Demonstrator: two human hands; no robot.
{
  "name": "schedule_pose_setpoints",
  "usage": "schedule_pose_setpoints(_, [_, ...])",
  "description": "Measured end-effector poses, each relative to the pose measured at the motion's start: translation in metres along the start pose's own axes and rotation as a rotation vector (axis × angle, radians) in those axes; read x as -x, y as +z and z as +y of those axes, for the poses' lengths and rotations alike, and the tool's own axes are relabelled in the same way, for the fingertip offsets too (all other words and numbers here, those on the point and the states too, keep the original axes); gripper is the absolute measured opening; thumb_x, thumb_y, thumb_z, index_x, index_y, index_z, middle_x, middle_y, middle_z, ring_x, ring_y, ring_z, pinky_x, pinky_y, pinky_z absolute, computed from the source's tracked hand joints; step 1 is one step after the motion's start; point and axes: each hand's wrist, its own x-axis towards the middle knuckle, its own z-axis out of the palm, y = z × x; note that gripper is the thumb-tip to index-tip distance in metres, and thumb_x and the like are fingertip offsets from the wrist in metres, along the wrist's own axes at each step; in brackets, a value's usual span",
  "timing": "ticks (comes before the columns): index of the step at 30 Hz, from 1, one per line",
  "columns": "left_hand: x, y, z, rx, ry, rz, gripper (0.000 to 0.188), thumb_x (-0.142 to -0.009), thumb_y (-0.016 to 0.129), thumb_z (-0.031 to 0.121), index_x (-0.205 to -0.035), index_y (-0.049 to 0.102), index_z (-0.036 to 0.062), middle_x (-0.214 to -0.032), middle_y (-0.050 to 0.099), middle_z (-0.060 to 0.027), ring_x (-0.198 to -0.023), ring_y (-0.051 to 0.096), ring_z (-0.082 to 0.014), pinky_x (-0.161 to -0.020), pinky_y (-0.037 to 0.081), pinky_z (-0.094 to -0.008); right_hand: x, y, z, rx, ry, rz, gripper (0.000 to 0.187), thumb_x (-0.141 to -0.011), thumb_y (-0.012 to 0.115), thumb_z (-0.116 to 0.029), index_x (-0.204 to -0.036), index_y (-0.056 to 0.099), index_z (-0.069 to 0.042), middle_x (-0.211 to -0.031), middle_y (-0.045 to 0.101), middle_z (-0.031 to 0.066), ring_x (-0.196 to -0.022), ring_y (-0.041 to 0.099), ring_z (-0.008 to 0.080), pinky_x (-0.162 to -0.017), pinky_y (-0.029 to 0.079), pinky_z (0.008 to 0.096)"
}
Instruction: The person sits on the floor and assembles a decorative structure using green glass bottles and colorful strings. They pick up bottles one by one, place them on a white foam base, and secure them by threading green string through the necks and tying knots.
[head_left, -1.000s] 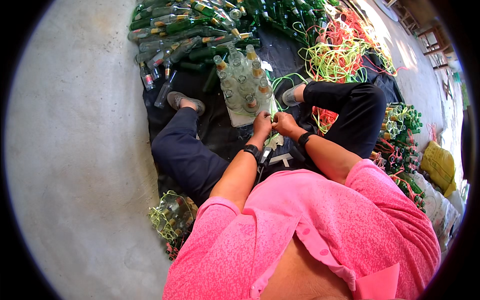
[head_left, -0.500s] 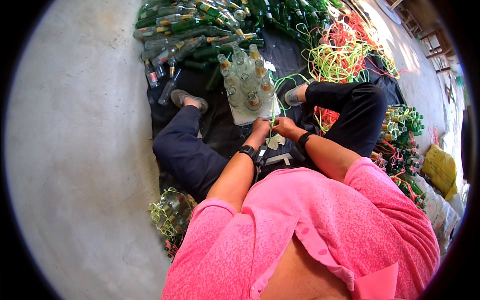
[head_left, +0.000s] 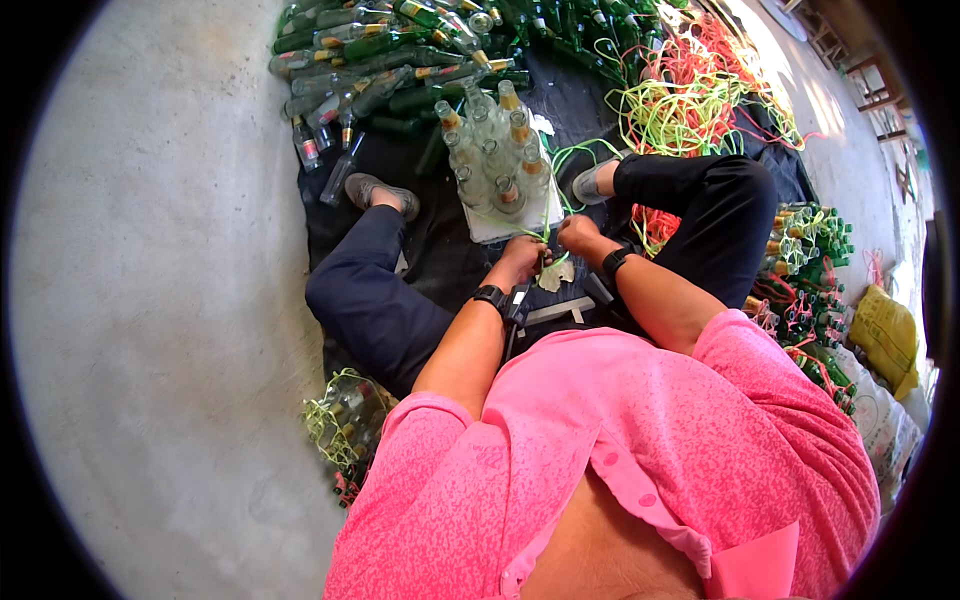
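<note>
Seated on the floor, the person has both hands at the near edge of a cluster of clear glass bottles standing upright between the legs: the left hand and right hand are each closed, pinching a green cord that loops up around the cluster. In my judgement, a hard pull on the cord could tip the tightly packed bottles against one another and crack glass, and slack cord could let the bundle come apart.
</note>
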Motion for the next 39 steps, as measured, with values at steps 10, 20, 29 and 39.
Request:
schedule_pose_setpoints(10, [-0.011, -0.001, 0.001, -0.209, 0.147, -0.069, 0.010, -0.096, 0.064, 0.011, -0.095, 0.067, 0.0020, -0.085, 0.070, -0.0060, -0.073, 0.067, -0.0157, -0.060, 0.049, -0.0313, -0.063, 0.003, 0.026, -0.458, -0.033, -0.105, 0.018, -0.085, 0.067, -0.016, -0.080, 0.070, 0.001, -0.067, 0.063, 0.0121, -0.051, 0.058, 0.0197, -0.045, 0.040, 0.0393])
schedule_pose_setpoints(20, [-0.010, -0.014, -0.023, -0.632, 0.328, 0.203, 0.012, -0.088, 0.065, 0.009, -0.090, 0.070, -0.0017, -0.075, 0.070, -0.0105, -0.062, 0.069, -0.0206, -0.057, 0.054, -0.0353, -0.048, 0.010, -0.017, -0.936, 0.395, 0.017, 0.016, -0.082, 0.069, -0.009, -0.069, 0.063, -0.003, -0.059, 0.056, 0.0062, -0.045, 0.047, 0.0178, -0.042, 0.032, 0.0372])
schedule_pose_setpoints(29, [-0.009, -0.015, -0.027, -0.544, 0.127, -0.023, 0.017, -0.095, 0.059, 0.011, -0.088, 0.068, -0.0005, -0.070, 0.067, -0.0087, -0.054, 0.066, -0.0192, -0.047, 0.052, -0.0357, -0.058, 0.033, 0.048, -0.497, 0.092, -0.334, 0.009, -0.078, 0.072, -0.012, -0.071, 0.068, -0.008, -0.066, 0.064, 0.0109, -0.059, 0.063, 0.0273, -0.050, 0.048, 0.0412])
schedule_pose_setpoints(39, [-0.017, -0.034, -0.040, -0.952, 0.218, 0.078, 0.020, -0.080, 0.062, 0.016, -0.087, 0.075, 0.0029, -0.083, 0.072, -0.0218, -0.071, 0.071, -0.0374, -0.065, 0.054, -0.0472, -0.005, 0.047, 0.026, 0.086, -0.346, -0.424, 0.031, -0.068, 0.081, -0.004, -0.097, 0.071, -0.010, -0.088, 0.069, 0.0115, -0.088, 0.070, 0.0328, -0.075, 0.056, 0.0409])
